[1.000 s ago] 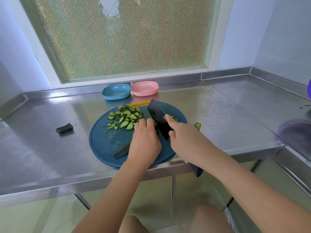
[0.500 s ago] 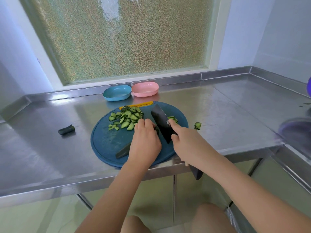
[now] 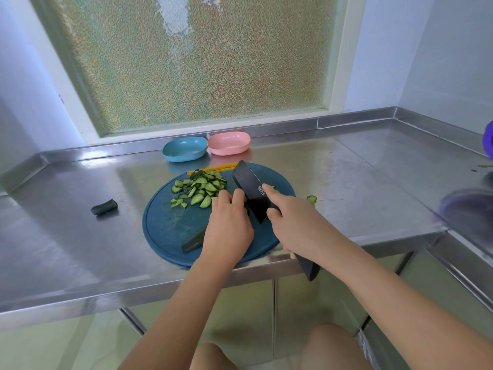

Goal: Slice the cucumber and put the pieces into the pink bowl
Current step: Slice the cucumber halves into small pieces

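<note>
The black blade of my knife (image 3: 249, 186) carried a small white printed label (image 3: 261, 190); its letters were too small to read.

Blue bowl (image 3: 184, 149) on steel counter (image 3: 360, 166) below frosted window (image 3: 197, 57); perhaps a purple container (image 3: 489, 140) far right.

On a round blue cutting board (image 3: 165, 231), the left hand (image 3: 229, 225) held down a cucumber (image 3: 193, 241) while the right hand (image 3: 298, 225) gripped a black cleaver (image 3: 252, 192). Cut slices (image 3: 198, 189) lay far-left; the pink bowl (image 3: 229, 143) sat beyond.
</note>
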Motion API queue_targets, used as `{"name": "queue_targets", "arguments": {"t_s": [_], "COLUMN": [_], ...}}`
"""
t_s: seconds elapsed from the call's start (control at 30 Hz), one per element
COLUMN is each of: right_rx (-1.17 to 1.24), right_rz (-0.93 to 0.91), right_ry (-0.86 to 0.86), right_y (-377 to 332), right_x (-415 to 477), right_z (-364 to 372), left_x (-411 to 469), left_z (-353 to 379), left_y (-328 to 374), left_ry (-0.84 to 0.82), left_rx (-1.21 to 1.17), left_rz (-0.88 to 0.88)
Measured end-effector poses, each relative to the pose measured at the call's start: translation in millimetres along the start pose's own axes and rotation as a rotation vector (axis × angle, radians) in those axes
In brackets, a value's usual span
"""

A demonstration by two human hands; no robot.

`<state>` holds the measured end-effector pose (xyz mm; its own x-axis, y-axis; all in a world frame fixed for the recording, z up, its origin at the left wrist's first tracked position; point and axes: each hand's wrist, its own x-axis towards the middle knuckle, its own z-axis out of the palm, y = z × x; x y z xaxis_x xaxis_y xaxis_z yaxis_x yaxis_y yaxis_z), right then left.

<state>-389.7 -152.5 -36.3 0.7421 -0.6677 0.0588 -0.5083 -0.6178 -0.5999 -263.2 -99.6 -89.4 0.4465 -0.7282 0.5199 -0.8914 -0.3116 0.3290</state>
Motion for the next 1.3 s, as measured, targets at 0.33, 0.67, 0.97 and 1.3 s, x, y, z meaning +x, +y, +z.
{"name": "queue_targets", "arguments": {"t_s": [0.33, 0.67, 0.97, 1.3], "right_rx": [-0.158, -0.091, 0.05, -0.008], "right_rz": [-0.032, 0.029, 0.006, -0.012], "right_ry": [-0.018, -0.022, 0.011, 0.002], "right_y": [-11.5, 0.5, 2.5, -3.4], "right_x": [4.8, 3.6, -6.3, -7.6], "right_z": [4.9, 11.4, 0.0, 1.4], "left_x": [1.3, 1.4, 2.7, 2.4], "left_z": [-1.8, -3.0, 0.6, 1.1], "left_y": [0.5, 0.3, -0.7, -1.7], "left_ry": [-0.009, -0.011, -0.001, -0.017], "left_rx": [-0.008, -0.015, 0.007, 0.019], "left_rz": [-0.012, -0.005, -0.007, -0.003]}}
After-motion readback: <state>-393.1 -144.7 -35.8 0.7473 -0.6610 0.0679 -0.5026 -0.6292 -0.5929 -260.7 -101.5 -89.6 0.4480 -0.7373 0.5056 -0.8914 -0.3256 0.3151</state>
